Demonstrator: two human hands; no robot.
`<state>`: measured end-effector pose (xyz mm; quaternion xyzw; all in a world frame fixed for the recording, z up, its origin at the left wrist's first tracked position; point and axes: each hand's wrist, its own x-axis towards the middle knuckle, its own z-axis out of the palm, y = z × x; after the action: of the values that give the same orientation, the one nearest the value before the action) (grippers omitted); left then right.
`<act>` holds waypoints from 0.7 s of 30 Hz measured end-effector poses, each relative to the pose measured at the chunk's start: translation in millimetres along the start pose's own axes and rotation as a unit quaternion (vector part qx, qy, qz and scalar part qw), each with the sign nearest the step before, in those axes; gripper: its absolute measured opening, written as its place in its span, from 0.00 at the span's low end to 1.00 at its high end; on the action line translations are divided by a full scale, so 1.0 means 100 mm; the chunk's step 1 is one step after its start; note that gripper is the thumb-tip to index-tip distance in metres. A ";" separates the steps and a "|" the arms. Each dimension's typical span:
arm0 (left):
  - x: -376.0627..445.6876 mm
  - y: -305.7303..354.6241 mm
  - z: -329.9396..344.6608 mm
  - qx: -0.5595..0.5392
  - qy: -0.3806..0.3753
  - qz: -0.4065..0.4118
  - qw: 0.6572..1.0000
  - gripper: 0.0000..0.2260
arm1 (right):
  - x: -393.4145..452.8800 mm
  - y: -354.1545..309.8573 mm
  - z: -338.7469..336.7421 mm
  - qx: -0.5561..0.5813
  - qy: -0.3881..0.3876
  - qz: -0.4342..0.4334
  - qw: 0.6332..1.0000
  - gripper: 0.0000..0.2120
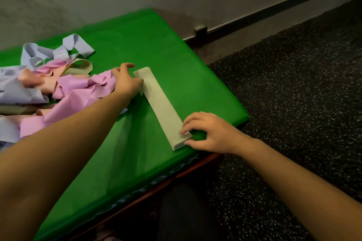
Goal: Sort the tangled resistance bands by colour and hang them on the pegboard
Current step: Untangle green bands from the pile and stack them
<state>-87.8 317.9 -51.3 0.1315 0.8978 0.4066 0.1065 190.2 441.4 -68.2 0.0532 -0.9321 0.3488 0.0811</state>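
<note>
Your right hand (212,135) rests at the near end of a flat, folded pale green band (161,106), fingertips pressing on top and thumb against its end edge, fingers loosely bent. Your left hand (125,80) presses beside the far end of that band, fingers curled down; whether it pinches the edge cannot be told. The band lies diagonally on the green soft box (137,45), near its right edge. Left of it sits the tangled pile (49,84) of pink, lilac, peach and olive bands. Speckled dark floor (293,84) lies right.
</note>
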 end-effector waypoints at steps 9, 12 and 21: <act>-0.64 -0.19 -0.50 -0.036 -0.003 0.131 0.991 0.12 | 0.18 -0.46 -0.08 0.037 0.011 0.032 0.999 0.10; -0.96 -0.36 -0.79 0.017 0.006 0.187 0.982 0.11 | 0.28 -0.69 -0.02 0.041 0.002 0.031 0.999 0.11; -1.75 -1.31 -1.79 0.064 0.063 0.240 0.967 0.09 | 0.70 -1.49 0.45 0.023 -0.042 -0.008 0.999 0.09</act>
<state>4.1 52.4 -20.1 0.3232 0.8692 0.3694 -0.0598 139.9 296.5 7.4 0.0773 -0.9259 0.3673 0.0434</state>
